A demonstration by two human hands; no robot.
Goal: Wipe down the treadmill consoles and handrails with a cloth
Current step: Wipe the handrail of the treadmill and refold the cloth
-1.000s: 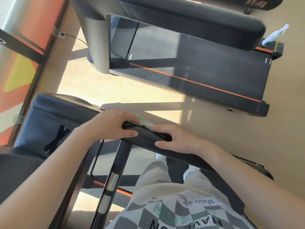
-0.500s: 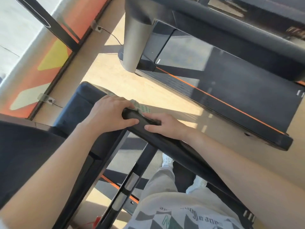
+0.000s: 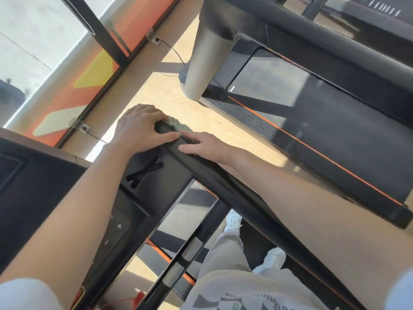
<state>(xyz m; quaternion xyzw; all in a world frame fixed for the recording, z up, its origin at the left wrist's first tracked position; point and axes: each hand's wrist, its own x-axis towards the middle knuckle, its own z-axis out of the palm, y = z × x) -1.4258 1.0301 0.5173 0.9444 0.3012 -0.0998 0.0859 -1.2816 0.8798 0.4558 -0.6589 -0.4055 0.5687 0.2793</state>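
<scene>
A black handrail [image 3: 225, 177] of the treadmill I stand on runs from lower right to the centre. My left hand [image 3: 138, 128] wraps over its front end, where it meets the console [image 3: 125, 211], with a greenish cloth [image 3: 178, 125] bunched under its fingers on the rail's far side. Just behind, my right hand [image 3: 201, 144] grips the rail, thumb on the near side and fingers over the top, touching the cloth's edge. Most of the cloth is hidden by the hands.
A neighbouring treadmill with a black belt [image 3: 324, 130], orange stripe and silver upright [image 3: 205, 63] stands across a strip of wooden floor [image 3: 161, 92]. A window wall with sockets and a cable [image 3: 174, 52] runs at left. My legs and shoes [image 3: 233, 220] stand on the belt below.
Both hands have slid with the cloth along the handrail toward its console end, staying close together. The view has swung left, bringing the console panel and buttons into sight.
</scene>
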